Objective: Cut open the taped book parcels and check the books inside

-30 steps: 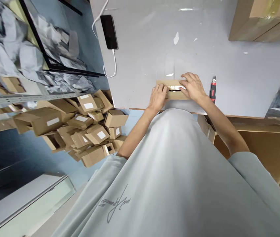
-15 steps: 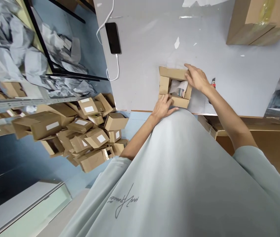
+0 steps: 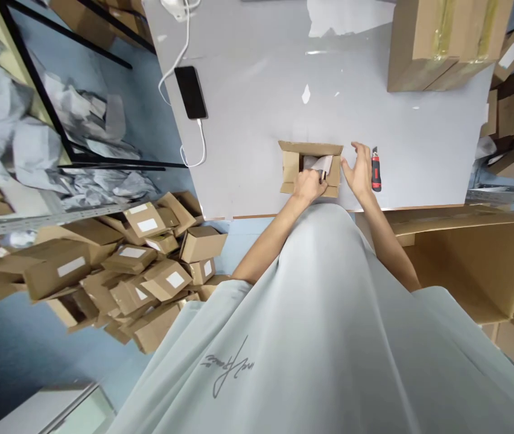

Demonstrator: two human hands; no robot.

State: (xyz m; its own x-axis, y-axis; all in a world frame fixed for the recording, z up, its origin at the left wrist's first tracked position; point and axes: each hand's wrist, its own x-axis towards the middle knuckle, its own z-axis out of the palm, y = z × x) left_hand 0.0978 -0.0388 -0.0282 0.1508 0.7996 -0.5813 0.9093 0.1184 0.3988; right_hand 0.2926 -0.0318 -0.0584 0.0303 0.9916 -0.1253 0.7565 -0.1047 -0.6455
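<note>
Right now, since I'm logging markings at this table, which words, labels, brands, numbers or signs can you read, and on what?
Nothing reads clearly enough to quote.
Shirt: dark handwriting-style script, not legible.
White labels on the piled boxes: too small and blurred to read.
Red-and-black knife: no legible lettering.
Open box: no readable text.
Phone: dark screen, no text visible.
</note>
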